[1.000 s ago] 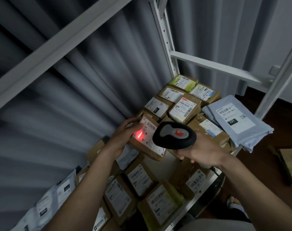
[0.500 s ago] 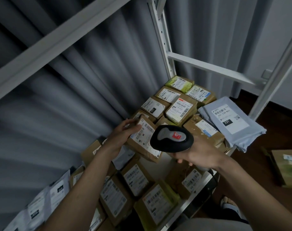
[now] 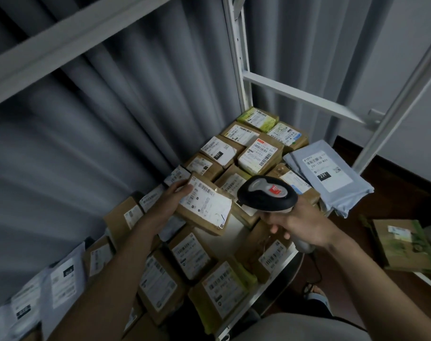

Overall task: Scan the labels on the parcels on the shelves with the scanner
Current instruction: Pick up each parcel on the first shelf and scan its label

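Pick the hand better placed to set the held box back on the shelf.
Left. The left hand already grips the tilted box above the shelf. The right hand is wrapped around the scanner.

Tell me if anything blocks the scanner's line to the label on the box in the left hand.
Nothing visible does. The scanner in the right hand sits just right of the label; the left hand covers only its left edge.

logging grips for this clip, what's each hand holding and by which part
Left hand holds a brown parcel by its upper-left edge, thumb on the label. Right hand grips the scanner by its handle.
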